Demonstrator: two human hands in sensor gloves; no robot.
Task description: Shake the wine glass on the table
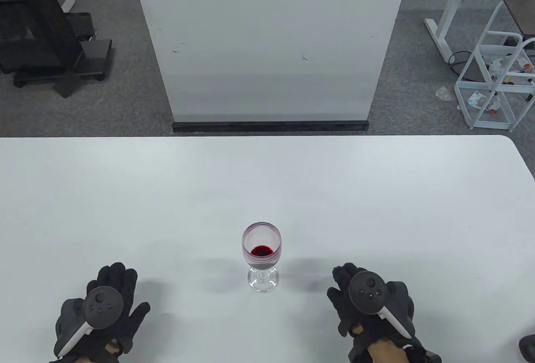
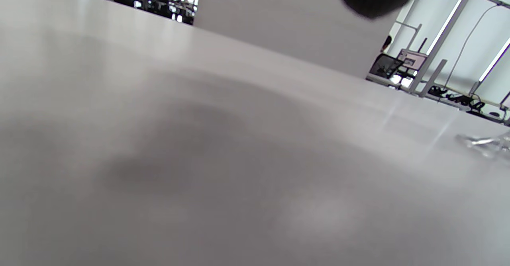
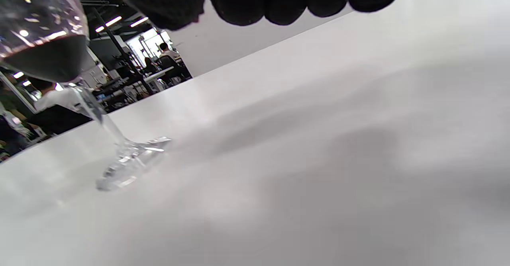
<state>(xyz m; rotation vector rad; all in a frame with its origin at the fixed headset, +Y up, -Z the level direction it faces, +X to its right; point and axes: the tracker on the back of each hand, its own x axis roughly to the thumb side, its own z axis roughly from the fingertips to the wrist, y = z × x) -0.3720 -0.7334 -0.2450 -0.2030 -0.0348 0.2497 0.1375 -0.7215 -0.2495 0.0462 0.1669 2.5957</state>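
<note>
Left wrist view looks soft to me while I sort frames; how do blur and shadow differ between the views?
Left wrist view: table blurry, wine glass foot smeared. Right wrist view: glass sharper, tilted. Table view: crisp, soft shadows beside it.

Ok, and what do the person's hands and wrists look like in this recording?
Both the left hand and the right hand wear black fabric sensor gloves. Strapped on the back of each is a dark grey round tracker with small buttons and a white handle angled toward the wrist. Bare skin shows at the right wrist below the glove cuff. No sleeves show.
</note>
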